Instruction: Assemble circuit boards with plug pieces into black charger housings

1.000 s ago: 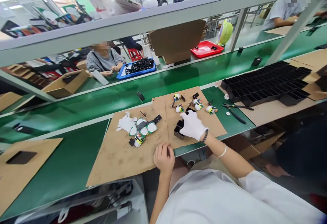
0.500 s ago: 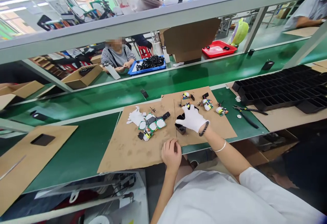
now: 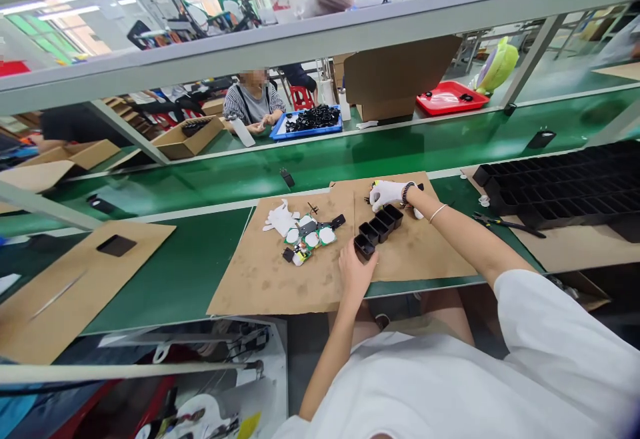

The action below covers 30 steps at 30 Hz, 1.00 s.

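Observation:
My bare left hand [image 3: 356, 271] grips the nearest of several small open black plastic cases [image 3: 365, 247], which stand in a slanting row on the cardboard. Beyond the row, my right hand [image 3: 389, 195], in a white glove, reaches down with bent fingers over a small circuit board [image 3: 375, 185]; the fingers partly hide it. More boards lie under my right forearm, mostly covered. To the left is a cluster of circuit boards with round white parts [image 3: 311, 239], with a loose white glove [image 3: 281, 217] beside it.
Black compartment trays [image 3: 560, 189] stand at the right, with cutting pliers [image 3: 507, 223] in front. Chargers such as this black one [image 3: 287, 177] lie on the green belt [image 3: 240, 182]. A shelf rail [image 3: 310, 42] crosses overhead. Across the belt, a person sits by a blue tray [image 3: 306, 133].
My left hand has moved from the cardboard's front edge onto the nearest black case. My right hand has left the cases and gone back to a circuit board. The view has shifted left.

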### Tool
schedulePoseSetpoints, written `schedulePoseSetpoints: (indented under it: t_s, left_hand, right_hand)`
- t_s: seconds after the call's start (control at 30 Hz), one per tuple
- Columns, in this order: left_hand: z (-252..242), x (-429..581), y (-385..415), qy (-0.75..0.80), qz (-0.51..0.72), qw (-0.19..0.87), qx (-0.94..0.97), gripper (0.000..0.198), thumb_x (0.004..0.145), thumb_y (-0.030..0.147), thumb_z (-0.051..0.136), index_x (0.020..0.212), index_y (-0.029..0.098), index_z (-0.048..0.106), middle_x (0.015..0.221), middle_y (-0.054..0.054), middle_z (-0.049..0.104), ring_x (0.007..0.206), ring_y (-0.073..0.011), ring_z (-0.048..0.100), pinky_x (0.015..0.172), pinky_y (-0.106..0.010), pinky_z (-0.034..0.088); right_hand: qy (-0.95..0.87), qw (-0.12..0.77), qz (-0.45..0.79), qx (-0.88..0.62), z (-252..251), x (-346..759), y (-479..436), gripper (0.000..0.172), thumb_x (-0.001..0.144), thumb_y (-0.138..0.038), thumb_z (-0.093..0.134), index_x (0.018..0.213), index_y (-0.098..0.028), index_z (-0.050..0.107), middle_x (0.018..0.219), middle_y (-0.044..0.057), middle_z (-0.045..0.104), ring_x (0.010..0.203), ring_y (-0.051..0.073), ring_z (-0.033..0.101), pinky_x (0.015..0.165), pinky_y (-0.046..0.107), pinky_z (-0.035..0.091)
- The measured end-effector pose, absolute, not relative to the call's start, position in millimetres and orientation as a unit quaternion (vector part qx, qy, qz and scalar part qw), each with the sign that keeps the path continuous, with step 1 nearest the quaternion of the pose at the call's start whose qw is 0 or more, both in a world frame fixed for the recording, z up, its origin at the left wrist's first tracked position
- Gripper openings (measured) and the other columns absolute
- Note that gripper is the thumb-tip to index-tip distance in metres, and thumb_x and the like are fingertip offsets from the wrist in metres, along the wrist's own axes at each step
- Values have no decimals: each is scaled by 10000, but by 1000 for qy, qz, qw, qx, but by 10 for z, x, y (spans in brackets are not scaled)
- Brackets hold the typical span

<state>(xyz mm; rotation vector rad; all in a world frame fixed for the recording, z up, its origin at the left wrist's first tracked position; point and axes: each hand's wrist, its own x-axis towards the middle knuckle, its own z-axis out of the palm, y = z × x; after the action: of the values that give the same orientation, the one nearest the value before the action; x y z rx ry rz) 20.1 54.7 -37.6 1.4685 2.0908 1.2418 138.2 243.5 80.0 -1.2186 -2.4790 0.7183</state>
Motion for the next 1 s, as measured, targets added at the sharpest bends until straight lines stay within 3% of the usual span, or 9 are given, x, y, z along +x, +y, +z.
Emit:
schedulePoseSetpoints:
  t_s: [0.27, 0.53, 0.6, 0.7, 0.83, 1.0]
  left_hand:
    - [-409, 185, 545, 731, 426, 141, 514, 565, 757, 343, 726, 1268, 197, 533, 1224, -135, 657, 1187, -317, 599, 1017, -469, 456]
    - [-435, 140, 534, 720, 442, 154, 513, 555, 720, 336, 764, 1217, 182, 573, 1145, -124, 676, 1112, -291, 628, 972, -451, 492]
    - [-455, 130, 530, 715, 456, 165, 503, 555, 708, 340, 776, 1202, 178, 583, 1135, -121, 678, 1086, -280, 636, 962, -441, 502]
    - [-486, 119, 543, 702, 485, 189, 486, 581, 689, 385, 791, 1192, 174, 590, 1125, -117, 683, 1041, -259, 654, 944, -422, 519]
    - [-498, 115, 555, 664, 559, 215, 447, 631, 670, 499, 791, 1162, 155, 594, 1097, -120, 685, 995, -248, 675, 911, -403, 543]
    - [-425, 193, 424, 663, 593, 151, 432, 639, 669, 512, 802, 1164, 161, 604, 1085, -120, 661, 1033, -265, 642, 910, -425, 541]
  right_hand:
    - [-840, 131, 309, -427, 810, 1292, 2564, 371, 941, -402, 602, 1210, -147, 605, 1222, 73, 620, 1072, 241, 627, 903, 424, 557]
    - [-797, 197, 405, -402, 891, 1348, 2696, 397, 951, -419, 583, 1236, -143, 586, 1191, 79, 636, 1022, 219, 647, 868, 411, 573]
    - [-771, 235, 446, -389, 918, 1515, 2736, 428, 1000, -424, 472, 1350, -179, 492, 1209, 87, 648, 1010, 191, 664, 876, 405, 580]
    - [-656, 363, 562, -349, 962, 1840, 2677, 465, 1020, -460, 335, 1433, -250, 380, 1272, 65, 651, 1086, 168, 670, 958, 384, 565]
    - [-499, 478, 659, -299, 976, 2266, 2248, 412, 933, -551, 502, 1265, -312, 552, 1229, -7, 688, 1144, 173, 664, 976, 344, 568]
    - [-318, 533, 749, -232, 817, 2526, 1486, 194, 866, -427, 664, 1029, -321, 668, 987, -65, 756, 902, 136, 738, 782, 260, 627]
